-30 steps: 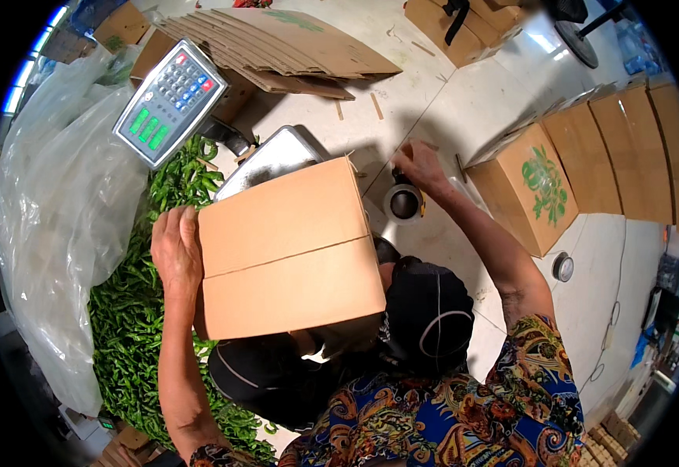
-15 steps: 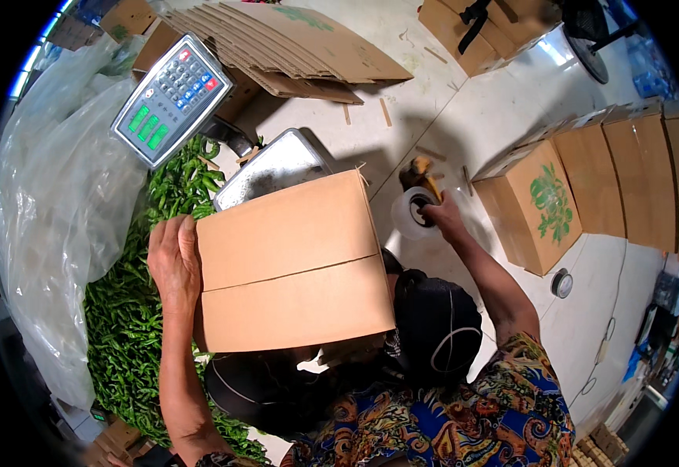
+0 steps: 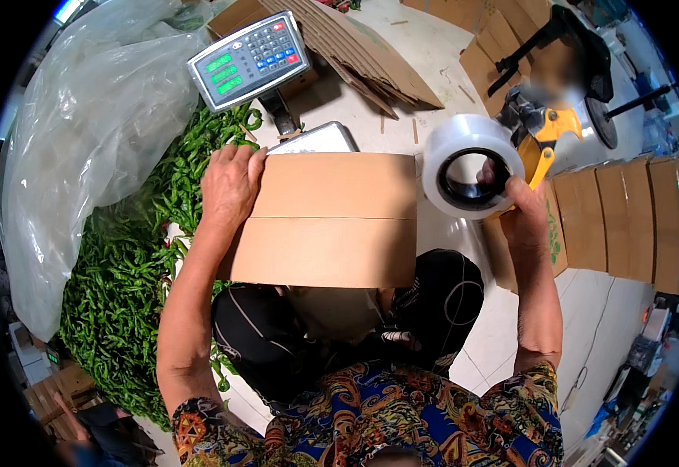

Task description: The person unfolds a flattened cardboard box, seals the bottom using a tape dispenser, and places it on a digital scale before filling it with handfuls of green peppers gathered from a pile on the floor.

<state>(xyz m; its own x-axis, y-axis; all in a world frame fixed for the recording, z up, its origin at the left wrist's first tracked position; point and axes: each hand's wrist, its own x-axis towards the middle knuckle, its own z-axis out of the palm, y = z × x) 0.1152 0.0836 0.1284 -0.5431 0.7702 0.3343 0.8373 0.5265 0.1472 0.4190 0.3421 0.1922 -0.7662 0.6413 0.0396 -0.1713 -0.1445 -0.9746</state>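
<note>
Shows at the far left one translucent plastic sheet (image 3: 82,156), creased and cut by the frame's dark rim. Shows beneath it a heap of green chili peppers (image 3: 114,311), partly covered and too many to count. Includes at the lower left one other person's arm (image 3: 73,416), small and hard to make out. Presents at the upper left of centre one scale console (image 3: 246,62) with three green readout rows, and below it one weighing platform (image 3: 320,140), mostly hidden.

Holds the left hand (image 3: 230,183) against the upper left corner of one cardboard carton (image 3: 324,218), fingers close together and slightly bent, fingertip contact hard to see. Sets that carton at centre, two flaps meeting along one seam, contents hidden. Fans out flattened cartons (image 3: 370,62) at upper centre, overlapping too closely to count.

Grasps right of centre, in the curled right hand (image 3: 526,218), one clear tape roll (image 3: 452,167) on one yellow-handled tape dispenser (image 3: 557,124), fingertips visible through the core. Blurs near the dispenser's upper end. Lines up at least four brown boxes (image 3: 623,210) at the right, the nearest partly behind the hand.
</note>
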